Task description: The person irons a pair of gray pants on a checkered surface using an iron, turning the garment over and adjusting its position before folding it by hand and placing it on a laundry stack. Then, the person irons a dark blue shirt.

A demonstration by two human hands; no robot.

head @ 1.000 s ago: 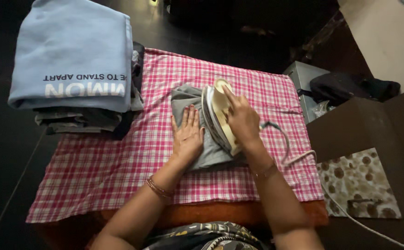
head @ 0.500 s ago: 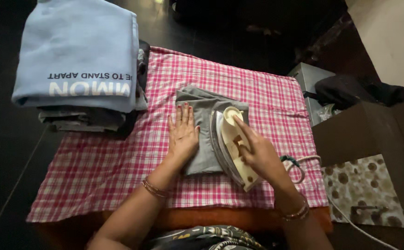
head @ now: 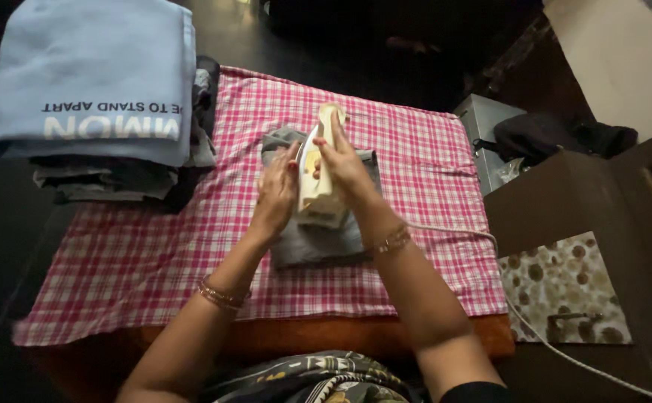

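Right hand (head: 341,160) grips the cream iron (head: 318,175) by its handle, iron tipped on edge over the grey folded garment (head: 318,242). Left hand (head: 277,190) is open, palm flat against the iron's side, holding nothing. Garment sits mid-worktop on the pink checked cloth (head: 154,254), already folded small, so pressing looks near done. Folded stack under a light blue top (head: 91,75) at far left looks finished. Cord (head: 490,246) trails right.
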